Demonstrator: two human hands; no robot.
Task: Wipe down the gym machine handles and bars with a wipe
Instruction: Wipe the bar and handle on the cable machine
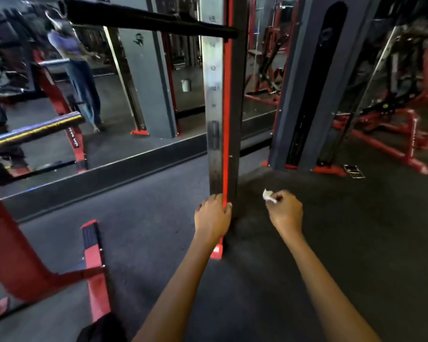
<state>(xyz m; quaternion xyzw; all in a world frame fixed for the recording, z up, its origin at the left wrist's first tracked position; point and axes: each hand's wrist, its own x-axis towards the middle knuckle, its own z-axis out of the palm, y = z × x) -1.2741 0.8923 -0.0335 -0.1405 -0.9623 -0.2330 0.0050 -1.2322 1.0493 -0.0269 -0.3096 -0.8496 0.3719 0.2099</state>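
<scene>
Nearest, the left hand (212,213) is wrapped around the lower part of the upright post (215,99), likely to steady the body. Just beside the post, clear of it, the right hand (285,211) is closed, pinching a small white wipe (268,195), seemingly ready to rub upward. Farther off, the black padded bar (143,19) waits overhead.

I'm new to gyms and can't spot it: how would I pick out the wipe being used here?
Find the tall upright post in the middle, silver-faced with a red edge and numbers down it. The left hand grips its lower end; just right of that, the right hand hangs free. The wipe is the small crumpled white scrap poking from its fingers, the only white thing against the dark floor.
</scene>
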